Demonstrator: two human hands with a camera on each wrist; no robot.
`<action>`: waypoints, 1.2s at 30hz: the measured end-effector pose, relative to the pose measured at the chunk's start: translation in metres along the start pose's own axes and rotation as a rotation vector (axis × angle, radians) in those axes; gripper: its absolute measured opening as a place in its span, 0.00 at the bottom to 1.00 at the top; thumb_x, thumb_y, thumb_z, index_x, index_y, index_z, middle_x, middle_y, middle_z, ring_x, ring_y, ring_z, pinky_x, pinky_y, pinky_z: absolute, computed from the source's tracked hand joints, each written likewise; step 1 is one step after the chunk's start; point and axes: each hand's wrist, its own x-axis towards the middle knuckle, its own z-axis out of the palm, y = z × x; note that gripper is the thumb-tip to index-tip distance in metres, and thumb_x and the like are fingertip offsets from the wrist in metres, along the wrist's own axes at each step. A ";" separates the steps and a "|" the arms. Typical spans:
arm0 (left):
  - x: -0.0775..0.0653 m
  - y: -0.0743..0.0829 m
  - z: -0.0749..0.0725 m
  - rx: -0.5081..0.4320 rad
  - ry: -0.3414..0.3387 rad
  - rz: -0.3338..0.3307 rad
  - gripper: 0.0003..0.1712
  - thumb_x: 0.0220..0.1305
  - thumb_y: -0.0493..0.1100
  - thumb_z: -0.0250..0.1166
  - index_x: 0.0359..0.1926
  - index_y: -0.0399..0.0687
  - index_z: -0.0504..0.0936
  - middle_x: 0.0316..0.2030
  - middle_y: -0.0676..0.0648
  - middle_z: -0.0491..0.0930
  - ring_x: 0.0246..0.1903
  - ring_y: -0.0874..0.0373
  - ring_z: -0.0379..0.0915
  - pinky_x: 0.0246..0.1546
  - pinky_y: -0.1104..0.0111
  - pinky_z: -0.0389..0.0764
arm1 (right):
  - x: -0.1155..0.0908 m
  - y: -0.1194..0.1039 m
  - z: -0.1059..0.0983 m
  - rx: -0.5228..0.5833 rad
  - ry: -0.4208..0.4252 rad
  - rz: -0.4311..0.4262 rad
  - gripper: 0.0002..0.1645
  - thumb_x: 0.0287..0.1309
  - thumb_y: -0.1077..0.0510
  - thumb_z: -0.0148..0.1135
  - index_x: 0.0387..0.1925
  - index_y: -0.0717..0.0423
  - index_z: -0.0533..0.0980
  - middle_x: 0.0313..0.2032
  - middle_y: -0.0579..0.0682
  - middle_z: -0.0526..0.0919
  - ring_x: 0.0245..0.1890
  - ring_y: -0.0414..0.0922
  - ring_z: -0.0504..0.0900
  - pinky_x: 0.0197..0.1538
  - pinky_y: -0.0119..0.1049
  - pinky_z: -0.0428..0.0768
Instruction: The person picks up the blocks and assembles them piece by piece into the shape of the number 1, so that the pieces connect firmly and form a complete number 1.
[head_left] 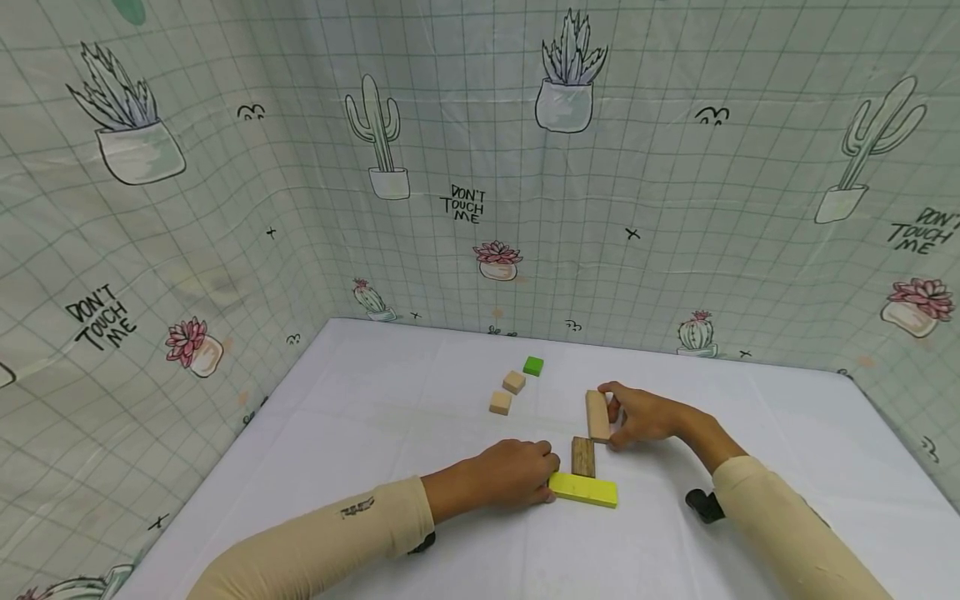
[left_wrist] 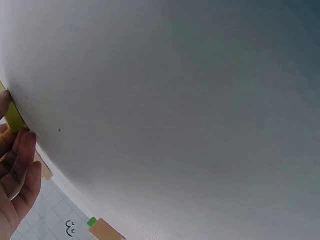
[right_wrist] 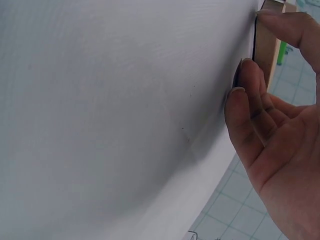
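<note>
Left hand: yellow block is pinched at its left end by thumb and fingers.
Brown block: located between both hands' fingers, gripped by neither.
Right hand: pale block is pinched end to end; light, even pressure is advised.

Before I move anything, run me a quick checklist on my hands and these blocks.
1. Left hand pinching the left end of the yellow block: ok.
2. Right hand gripping the pale block: ok.
3. Pale block lined up end to end with the brown block: not ok, offset to the right.
4. Pale block touching the brown block: cannot tell.
5. Green cube apart from both hands: ok.
</note>
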 end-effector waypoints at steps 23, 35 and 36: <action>-0.002 0.000 -0.001 0.013 0.003 0.008 0.21 0.68 0.60 0.63 0.51 0.52 0.82 0.37 0.56 0.79 0.30 0.70 0.67 0.34 0.78 0.75 | -0.002 -0.003 -0.001 0.012 -0.024 -0.010 0.57 0.47 0.58 0.77 0.72 0.66 0.55 0.45 0.51 0.77 0.41 0.45 0.74 0.47 0.42 0.75; -0.001 0.001 -0.003 0.016 -0.014 -0.002 0.21 0.68 0.60 0.63 0.52 0.53 0.82 0.37 0.56 0.79 0.30 0.70 0.68 0.34 0.78 0.75 | -0.002 -0.003 0.000 0.025 -0.020 -0.019 0.55 0.48 0.59 0.76 0.72 0.66 0.55 0.45 0.52 0.76 0.42 0.46 0.73 0.48 0.42 0.75; -0.001 0.001 -0.003 0.015 -0.015 -0.003 0.21 0.68 0.60 0.63 0.52 0.53 0.82 0.38 0.56 0.79 0.30 0.70 0.68 0.34 0.78 0.75 | -0.002 -0.003 0.000 0.027 -0.019 -0.021 0.55 0.48 0.59 0.76 0.71 0.66 0.55 0.45 0.52 0.76 0.42 0.46 0.73 0.47 0.42 0.75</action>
